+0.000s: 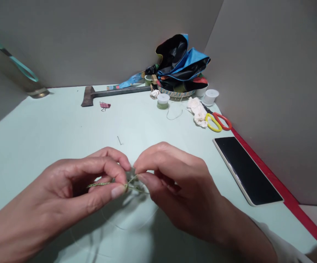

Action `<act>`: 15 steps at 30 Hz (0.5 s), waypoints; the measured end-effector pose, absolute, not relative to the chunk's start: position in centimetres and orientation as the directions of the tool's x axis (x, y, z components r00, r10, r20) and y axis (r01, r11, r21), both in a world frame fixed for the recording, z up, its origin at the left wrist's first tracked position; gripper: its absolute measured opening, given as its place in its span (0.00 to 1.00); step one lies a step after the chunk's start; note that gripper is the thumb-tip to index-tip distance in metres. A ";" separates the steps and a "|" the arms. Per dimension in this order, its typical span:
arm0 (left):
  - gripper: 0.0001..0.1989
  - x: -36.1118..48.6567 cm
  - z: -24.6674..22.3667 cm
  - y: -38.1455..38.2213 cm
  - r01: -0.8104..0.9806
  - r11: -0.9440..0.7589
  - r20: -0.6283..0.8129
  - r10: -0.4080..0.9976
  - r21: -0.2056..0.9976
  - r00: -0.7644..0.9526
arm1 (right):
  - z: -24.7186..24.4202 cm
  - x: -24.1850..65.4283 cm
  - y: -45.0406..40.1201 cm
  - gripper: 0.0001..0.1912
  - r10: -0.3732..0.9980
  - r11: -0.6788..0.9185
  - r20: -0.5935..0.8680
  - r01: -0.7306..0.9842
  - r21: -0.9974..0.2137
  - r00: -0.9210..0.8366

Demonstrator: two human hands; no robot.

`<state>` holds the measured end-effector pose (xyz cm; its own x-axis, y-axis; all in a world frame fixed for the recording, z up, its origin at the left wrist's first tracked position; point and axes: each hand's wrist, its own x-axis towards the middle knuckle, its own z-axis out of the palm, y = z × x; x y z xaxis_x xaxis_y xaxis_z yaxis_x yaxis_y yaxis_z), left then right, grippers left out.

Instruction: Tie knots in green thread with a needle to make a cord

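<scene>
A thin braided green cord (99, 184) is pinched between the thumb and forefinger of my left hand (84, 179), its braided end showing past the palm side. From that pinch, loose green strands (132, 180) run across to my right hand (180, 179). My right thumb and forefinger are closed on one strand; another passes below them. Thin pale thread loops (122, 229) hang or lie under both hands. Just beyond the fingers, a small bent metal pin (120, 140) rests on the pale table (51, 135).
An axe-shaped hammer (88, 96) and a pink binder clip (105, 106) lie at the back. Farther right are a green thread spool (163, 101), a blue-black pouch (185, 65), crumpled tissue (198, 111) and scissors (218, 121). A phone (248, 171) lies at the right edge.
</scene>
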<state>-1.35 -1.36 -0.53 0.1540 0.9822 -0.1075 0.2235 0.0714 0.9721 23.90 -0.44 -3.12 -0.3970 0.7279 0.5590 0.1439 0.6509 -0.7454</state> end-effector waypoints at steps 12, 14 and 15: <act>0.13 0.4 -0.9 -1.3 0.354 -0.147 0.058 0.966 0.924 0.252 | -3.2 24.0 -0.2 0.05 0.742 0.414 0.357 -0.030 -0.910 -0.567; 0.12 -0.4 -1.2 -2.1 0.412 -0.173 0.047 0.954 0.894 0.297 | -3.3 23.8 -0.1 0.07 0.756 0.265 0.259 -0.081 -0.961 -0.602; 0.12 -0.6 -1.2 -2.4 0.440 -0.177 0.041 0.952 0.880 0.302 | -3.2 23.7 -0.1 0.08 0.766 0.162 0.181 -0.087 -0.983 -0.617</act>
